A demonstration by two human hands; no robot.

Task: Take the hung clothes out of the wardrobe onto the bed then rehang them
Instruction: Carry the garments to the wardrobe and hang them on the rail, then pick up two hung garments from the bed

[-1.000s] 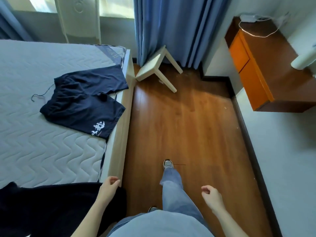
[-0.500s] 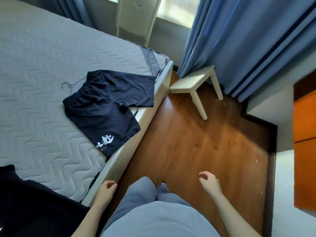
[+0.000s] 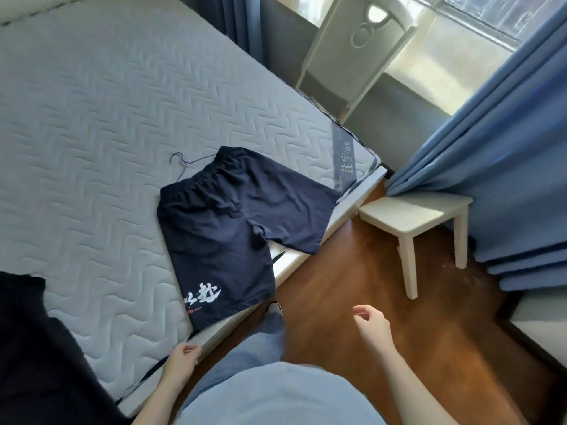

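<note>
Navy shorts (image 3: 233, 228) with white lettering on one leg lie flat on the grey quilted bed (image 3: 92, 133), near its right edge. A thin wire hanger (image 3: 181, 162) pokes out from under their waistband. A black garment (image 3: 36, 348) covers the bed's near left corner. My left hand (image 3: 181, 361) hovers at the bed's edge just below the shorts, fingers loosely curled, holding nothing. My right hand (image 3: 372, 328) hangs over the wooden floor, fingers apart and empty. The wardrobe is out of view.
A small white stool (image 3: 414, 219) stands on the wooden floor (image 3: 368, 286) beside the bed's far corner. Blue curtains (image 3: 506, 164) hang at the right. A white chair back (image 3: 359, 50) stands by the window behind the bed.
The view has swung left toward the bed and I have stepped closer to the shorts. Both hands stay empty; the left one has come up beside the bed edge.
</note>
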